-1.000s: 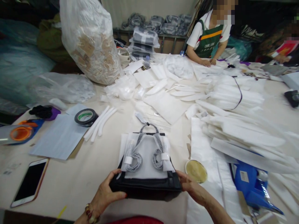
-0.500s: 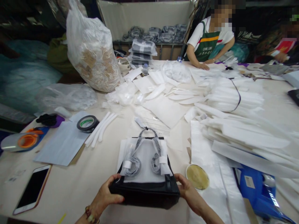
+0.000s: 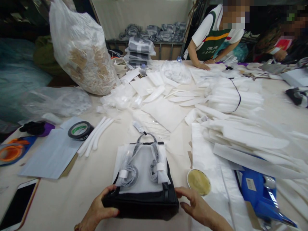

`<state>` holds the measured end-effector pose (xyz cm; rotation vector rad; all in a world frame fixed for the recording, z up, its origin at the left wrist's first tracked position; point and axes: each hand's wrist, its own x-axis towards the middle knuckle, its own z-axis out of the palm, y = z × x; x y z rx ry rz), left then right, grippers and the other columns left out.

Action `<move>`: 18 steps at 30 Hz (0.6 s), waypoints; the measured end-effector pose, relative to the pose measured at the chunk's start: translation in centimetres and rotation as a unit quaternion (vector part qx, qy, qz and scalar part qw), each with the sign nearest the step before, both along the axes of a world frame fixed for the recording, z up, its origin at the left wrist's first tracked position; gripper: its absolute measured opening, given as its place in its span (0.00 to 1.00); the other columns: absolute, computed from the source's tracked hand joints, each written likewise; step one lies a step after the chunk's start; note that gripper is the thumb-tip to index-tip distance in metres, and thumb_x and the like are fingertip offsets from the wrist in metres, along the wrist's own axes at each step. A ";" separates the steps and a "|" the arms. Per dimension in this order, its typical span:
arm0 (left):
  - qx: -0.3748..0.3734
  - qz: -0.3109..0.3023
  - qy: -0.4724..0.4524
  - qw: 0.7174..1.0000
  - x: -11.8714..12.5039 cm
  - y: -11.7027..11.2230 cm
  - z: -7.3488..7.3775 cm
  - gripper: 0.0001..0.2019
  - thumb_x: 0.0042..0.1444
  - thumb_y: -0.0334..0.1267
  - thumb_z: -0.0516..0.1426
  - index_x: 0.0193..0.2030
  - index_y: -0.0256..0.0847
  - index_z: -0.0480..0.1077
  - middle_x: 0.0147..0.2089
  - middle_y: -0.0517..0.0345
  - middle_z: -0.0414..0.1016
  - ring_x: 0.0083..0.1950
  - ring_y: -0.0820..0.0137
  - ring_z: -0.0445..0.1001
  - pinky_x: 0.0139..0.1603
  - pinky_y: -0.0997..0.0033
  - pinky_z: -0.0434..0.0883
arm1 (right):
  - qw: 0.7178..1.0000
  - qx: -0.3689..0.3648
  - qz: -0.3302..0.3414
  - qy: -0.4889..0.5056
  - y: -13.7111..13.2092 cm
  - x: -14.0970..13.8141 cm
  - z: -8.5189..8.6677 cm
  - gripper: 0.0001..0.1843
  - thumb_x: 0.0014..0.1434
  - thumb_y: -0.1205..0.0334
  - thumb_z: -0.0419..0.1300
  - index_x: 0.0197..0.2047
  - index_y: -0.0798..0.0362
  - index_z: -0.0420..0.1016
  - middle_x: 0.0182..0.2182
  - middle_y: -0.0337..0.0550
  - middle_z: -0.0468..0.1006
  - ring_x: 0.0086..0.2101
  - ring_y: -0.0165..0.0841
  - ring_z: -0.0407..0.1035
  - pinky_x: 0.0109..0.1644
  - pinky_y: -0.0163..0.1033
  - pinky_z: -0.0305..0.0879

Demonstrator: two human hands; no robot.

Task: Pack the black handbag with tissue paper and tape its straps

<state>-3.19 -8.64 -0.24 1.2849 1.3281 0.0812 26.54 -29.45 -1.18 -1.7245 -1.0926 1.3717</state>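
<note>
A black handbag [image 3: 141, 205] lies on the table in front of me. White wrapping sheet covers its upper face, and its handles [image 3: 147, 136] are wrapped in clear film. A small tag [image 3: 139, 126] hangs at the handle top. My left hand [image 3: 102, 205] grips the bag's left near corner, thumb on the near side and fingers behind the edge. At the right side of the bag, my right hand [image 3: 192, 200] has its fingertips against the edge, with thumb and fingers apart. A printed paper [image 3: 158, 130] lies just beyond the handles.
Black tape [image 3: 80, 130], white foam rods [image 3: 96, 138] and a phone [image 3: 19, 205] lie left. On the right are a round yellowish dish [image 3: 199, 182], a blue tape dispenser [image 3: 258, 192] and foam strips [image 3: 240, 131]. A filled plastic bag [image 3: 84, 54] stands behind; a co-worker [image 3: 214, 38] leans across.
My view has swung a little to the right, so things sit farther left in it. The right hand's thumb has come away from the handbag's side; the left hand keeps its grip.
</note>
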 end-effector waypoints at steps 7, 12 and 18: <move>-0.017 0.015 0.005 1.000 0.2 0.0 0.0 0.36 0.23 0.45 0.65 0.45 0.40 0.65 0.37 0.58 0.75 0.41 0.57 0.72 0.42 0.67 0.71 | 0.958 0.126 0.110 -0.232 0.4 -0.5 -1.1 0.14 0.59 0.68 0.47 0.38 0.51 0.73 0.30 0.46 0.73 0.32 0.33 0.68 0.35 0.36 0.64; -0.017 0.003 0.023 1.000 0.5 0.1 0.3 0.37 0.22 0.44 0.65 0.46 0.40 0.65 0.38 0.58 0.75 0.42 0.55 0.72 0.43 0.65 0.71 | 0.970 0.140 -0.001 -0.200 1.0 -1.5 -3.1 0.14 0.59 0.67 0.46 0.33 0.52 0.72 0.33 0.45 0.69 0.33 0.31 0.67 0.36 0.34 0.65; -0.023 0.007 0.022 0.999 0.4 0.2 0.3 0.37 0.22 0.42 0.66 0.46 0.38 0.64 0.38 0.56 0.74 0.41 0.57 0.72 0.42 0.67 0.71 | 0.988 0.093 -0.064 -0.103 1.1 -2.0 -2.3 0.09 0.55 0.67 0.51 0.37 0.51 0.69 0.30 0.43 0.72 0.31 0.33 0.67 0.37 0.37 0.65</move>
